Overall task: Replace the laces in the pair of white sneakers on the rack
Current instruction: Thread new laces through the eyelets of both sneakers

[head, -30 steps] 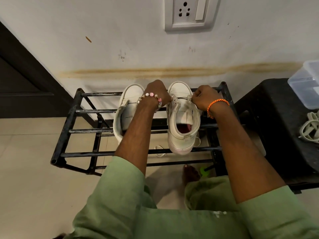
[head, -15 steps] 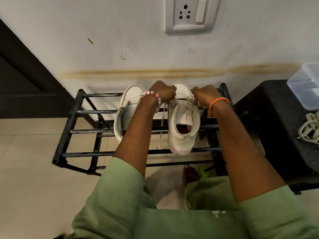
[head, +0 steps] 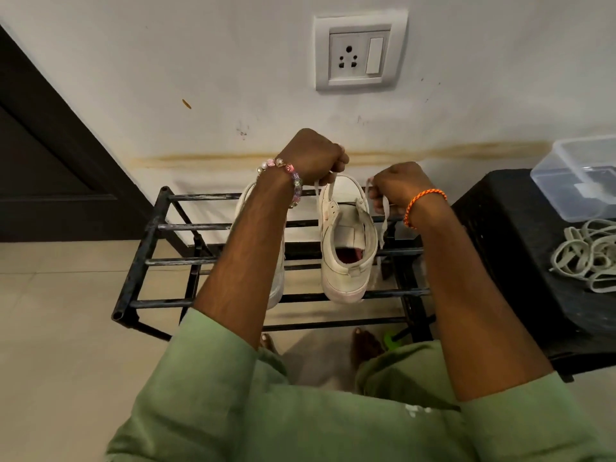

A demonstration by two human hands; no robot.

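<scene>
Subject: one white sneaker point(head: 346, 248), standing on the top bars of a black metal shoe rack point(head: 140, 261), toe toward the wall, heel toward the person, opening facing up with a reddish lining visible inside. A pale lace point(head: 383, 225) is threaded through its upper eyelets; both ends are drawn upward and outward from the shoe.

Left hand point(head: 313, 158): raised above the toe end of the sneaker, fingers curled into a fist, grip clenched round one end of the lace, which runs taut down to the shoe. A bracelet of pale and pink beads sits on this wrist.

Right hand point(head: 396, 188): lower, just right of the sneaker, fingers curled, grip closed on the other end of the lace; the slack below the fist hangs down along the shoe's right side. An orange cord is tied round this wrist.

Second white sneaker point(head: 276, 261): on the same rack, just left of the first, largely hidden behind the left forearm. Its lacing cannot be judged.

Surroundings: the rack stands against a stained white wall beneath a socket plate point(head: 360, 53). To the right of the rack, a black stool point(head: 500, 248) carries a heap of loose pale laces point(head: 586, 255) and a clear plastic box point(head: 580, 175). The person wears green sleeves; bare toes show on the tiled floor under the rack.
</scene>
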